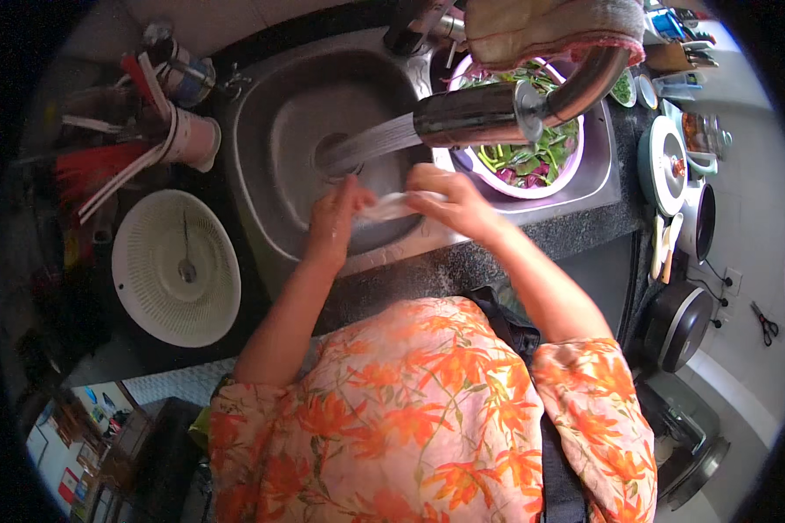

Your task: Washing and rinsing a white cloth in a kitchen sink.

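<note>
Over the near edge of a steel sink basin (288, 118), a blurred whitish thing (389, 208) stretches between my two hands; what it is I cannot tell. My right hand (454, 199) is closed on its right end, knuckles up. My left hand (340, 212) is at its left end, fingers partly raised, and its hold is blurred. Water (379, 140) runs from the metal faucet (474, 114) into the basin beyond my hands. A cloth (549, 29) is draped over the faucet's neck. Right of the basin, a round tub (526, 193) holds green and purple leafy vegetables.
On the left stand a white plastic colander (134, 287) with a spoon-like utensil in it and a pink cup (203, 140) with utensils. Along the right counter are a lidded pot (661, 167), a dark pan (703, 222), a dark appliance (677, 327) and a knife block (667, 59).
</note>
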The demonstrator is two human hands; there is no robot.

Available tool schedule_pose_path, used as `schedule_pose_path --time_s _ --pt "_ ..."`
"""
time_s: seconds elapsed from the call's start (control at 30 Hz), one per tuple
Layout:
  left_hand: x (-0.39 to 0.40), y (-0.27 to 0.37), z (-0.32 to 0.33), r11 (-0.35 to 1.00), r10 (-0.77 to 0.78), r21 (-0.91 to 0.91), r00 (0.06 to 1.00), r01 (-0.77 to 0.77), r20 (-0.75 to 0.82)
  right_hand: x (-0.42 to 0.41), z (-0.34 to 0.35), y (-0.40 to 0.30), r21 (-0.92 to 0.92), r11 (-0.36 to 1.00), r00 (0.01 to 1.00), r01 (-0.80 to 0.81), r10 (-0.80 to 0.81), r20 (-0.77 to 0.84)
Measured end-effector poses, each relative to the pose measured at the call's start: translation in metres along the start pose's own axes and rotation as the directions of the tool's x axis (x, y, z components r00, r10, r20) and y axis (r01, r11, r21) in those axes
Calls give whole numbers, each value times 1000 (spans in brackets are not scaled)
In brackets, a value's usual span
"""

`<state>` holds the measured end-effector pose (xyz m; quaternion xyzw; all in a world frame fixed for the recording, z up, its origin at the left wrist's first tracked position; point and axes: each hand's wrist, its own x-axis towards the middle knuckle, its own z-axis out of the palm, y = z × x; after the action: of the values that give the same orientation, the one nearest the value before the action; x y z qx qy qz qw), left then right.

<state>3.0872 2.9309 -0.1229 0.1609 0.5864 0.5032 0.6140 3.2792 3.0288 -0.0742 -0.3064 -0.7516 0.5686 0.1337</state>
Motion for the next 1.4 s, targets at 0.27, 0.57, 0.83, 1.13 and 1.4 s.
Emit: schedule_pose_path --time_s 0.27,0.57,0.83,1.13,1.4 --pt "-44 -32 49 557 242 292 488 -778 839 -121 -14 7 -576 694 820 431 -36 571" --pt "-89 -49 -38 159 -108 536 526 -829 844 -104 54 -1 -466 698 732 544 -125 669" --pt "-125 -39 -117 8 235 495 482 -869 844 -85 107 -2 -487 609 742 626 -272 613" --pt "-38 -23 -38 -164 388 514 424 -842 818 -83 33 25 -823 466 946 324 -147 289" --pt "57 -11 13 -260 446 664 523 -701 727 -27 -31 38 -894 428 988 132 -130 83"
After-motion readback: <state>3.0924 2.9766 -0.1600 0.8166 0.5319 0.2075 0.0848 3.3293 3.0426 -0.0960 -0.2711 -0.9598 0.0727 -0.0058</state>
